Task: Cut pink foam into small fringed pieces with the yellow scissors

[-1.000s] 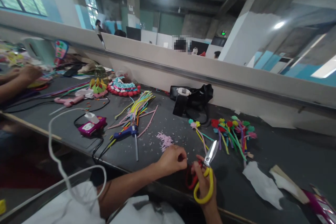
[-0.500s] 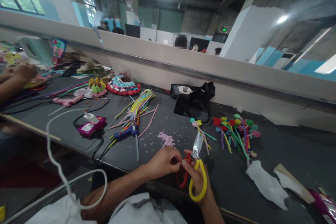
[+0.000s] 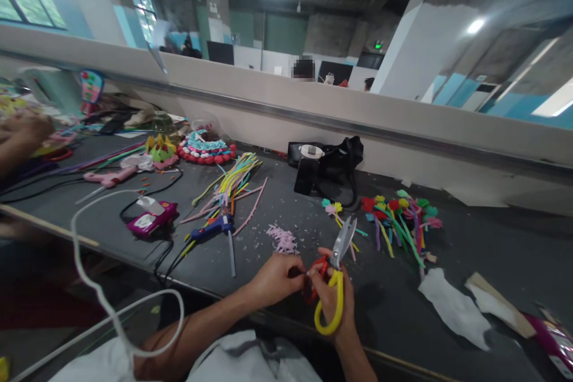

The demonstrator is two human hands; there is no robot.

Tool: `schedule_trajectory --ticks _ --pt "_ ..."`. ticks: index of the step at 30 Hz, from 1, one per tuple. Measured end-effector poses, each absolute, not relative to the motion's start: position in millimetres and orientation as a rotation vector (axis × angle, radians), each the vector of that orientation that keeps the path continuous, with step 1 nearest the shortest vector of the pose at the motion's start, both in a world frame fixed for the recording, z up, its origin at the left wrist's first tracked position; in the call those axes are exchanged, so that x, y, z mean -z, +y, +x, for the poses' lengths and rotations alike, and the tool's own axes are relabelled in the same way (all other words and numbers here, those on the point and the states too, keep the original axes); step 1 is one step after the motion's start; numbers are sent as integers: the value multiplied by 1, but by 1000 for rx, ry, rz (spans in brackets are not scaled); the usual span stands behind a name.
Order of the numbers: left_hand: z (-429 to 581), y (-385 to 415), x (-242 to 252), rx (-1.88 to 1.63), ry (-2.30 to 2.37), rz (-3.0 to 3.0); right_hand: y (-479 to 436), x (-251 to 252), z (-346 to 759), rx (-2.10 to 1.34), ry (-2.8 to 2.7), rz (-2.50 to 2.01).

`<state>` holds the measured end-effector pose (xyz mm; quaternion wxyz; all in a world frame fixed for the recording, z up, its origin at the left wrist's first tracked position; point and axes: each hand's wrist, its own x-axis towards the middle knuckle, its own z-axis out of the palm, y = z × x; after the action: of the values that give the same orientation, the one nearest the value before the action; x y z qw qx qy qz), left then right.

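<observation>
My right hand (image 3: pixel 344 304) grips a pair of scissors (image 3: pixel 342 246) with one red and one yellow handle. The silver blades point up and away from me, tips spread apart. Close by on the left, my left hand (image 3: pixel 276 279) is closed in a pinch, its fingertips meeting those of the right hand near the red handle. Whatever lies between those fingertips is too small to make out. Just beyond the left hand is a heap of short pink clippings (image 3: pixel 283 239). A few fuzzy stems with flower tips (image 3: pixel 333 209) lie behind the scissors.
A blue glue gun (image 3: pixel 213 227) lies near a bundle of pastel fuzzy stems (image 3: pixel 237 182). Colourful stem flowers (image 3: pixel 398 215) and white paper (image 3: pixel 454 307) are at right. A black bag (image 3: pixel 347 158) stands against the partition. Another person's hand (image 3: pixel 29 128) is at far left. A white cable (image 3: pixel 78 250) loops in front.
The scissor blades have spread apart, and the yellow handle has swung slightly left. My two hands stay together at the fingertips. The whole view has shifted a little.
</observation>
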<state>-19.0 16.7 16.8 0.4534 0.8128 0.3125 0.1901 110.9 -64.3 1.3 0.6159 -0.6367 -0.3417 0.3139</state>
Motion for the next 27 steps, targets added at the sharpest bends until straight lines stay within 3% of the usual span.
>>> schedule_trajectory --ticks 5,11,20,27 --pt "-32 23 -15 -475 802 1982 -60 -9 125 -586 -784 -1549" --pt "-27 22 -31 -714 731 2157 -57 -11 124 -442 -882 -1670" --pt "-17 12 -35 -662 744 2252 -61 -16 113 -323 -1037 -1724" --pt "-13 15 -36 -697 813 1732 -69 -15 118 -271 -1108 -1745"
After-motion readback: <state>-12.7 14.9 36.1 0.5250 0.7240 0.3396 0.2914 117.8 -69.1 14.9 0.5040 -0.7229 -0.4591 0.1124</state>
